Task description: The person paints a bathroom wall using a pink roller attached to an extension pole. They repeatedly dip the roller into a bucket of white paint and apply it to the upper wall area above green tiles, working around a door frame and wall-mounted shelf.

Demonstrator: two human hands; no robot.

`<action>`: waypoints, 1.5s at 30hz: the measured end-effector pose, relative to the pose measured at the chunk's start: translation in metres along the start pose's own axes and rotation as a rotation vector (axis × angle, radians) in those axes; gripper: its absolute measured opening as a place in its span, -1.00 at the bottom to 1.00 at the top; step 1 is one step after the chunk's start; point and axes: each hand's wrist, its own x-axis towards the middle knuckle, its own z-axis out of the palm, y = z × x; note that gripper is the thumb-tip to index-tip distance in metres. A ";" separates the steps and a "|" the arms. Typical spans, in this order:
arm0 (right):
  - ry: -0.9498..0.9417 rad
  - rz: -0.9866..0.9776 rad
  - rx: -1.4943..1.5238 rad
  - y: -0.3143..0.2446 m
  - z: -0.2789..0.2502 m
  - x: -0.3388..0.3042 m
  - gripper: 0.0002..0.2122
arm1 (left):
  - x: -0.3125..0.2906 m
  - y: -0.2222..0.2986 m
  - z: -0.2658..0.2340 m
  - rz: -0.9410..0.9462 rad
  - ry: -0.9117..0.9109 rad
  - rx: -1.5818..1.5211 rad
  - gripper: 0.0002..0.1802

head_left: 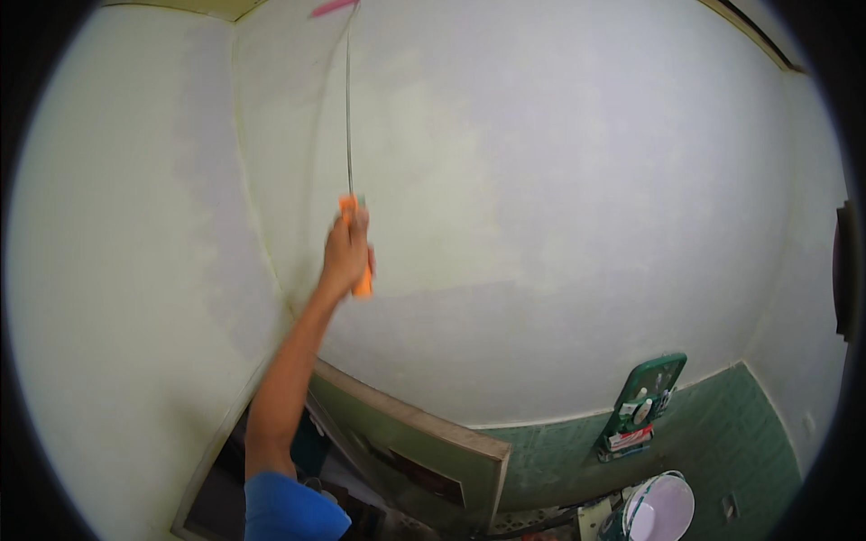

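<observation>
My left hand point(347, 252) is raised high and shut on the orange handle point(363, 284) of a long paint roller. Its thin metal rod point(348, 108) runs straight up along the pale wall point(559, 180), close to the corner. The pink roller head point(329, 7) shows only partly at the top edge. My arm in a blue sleeve point(289, 509) comes in from the lower left. The wall is patchy, with lighter and yellowish areas. My right hand is out of sight.
Below my arm is the top of a green door with a wooden edge point(406, 424) and a dark opening beside it. Green tiles point(722, 433) line the lower right wall, with a green hanging rack point(645, 401) and a white bucket point(663, 507).
</observation>
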 end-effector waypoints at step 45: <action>0.241 -0.695 0.398 -0.283 -0.015 0.012 -0.68 | -0.248 -0.104 0.062 -0.074 -0.375 -0.419 -0.49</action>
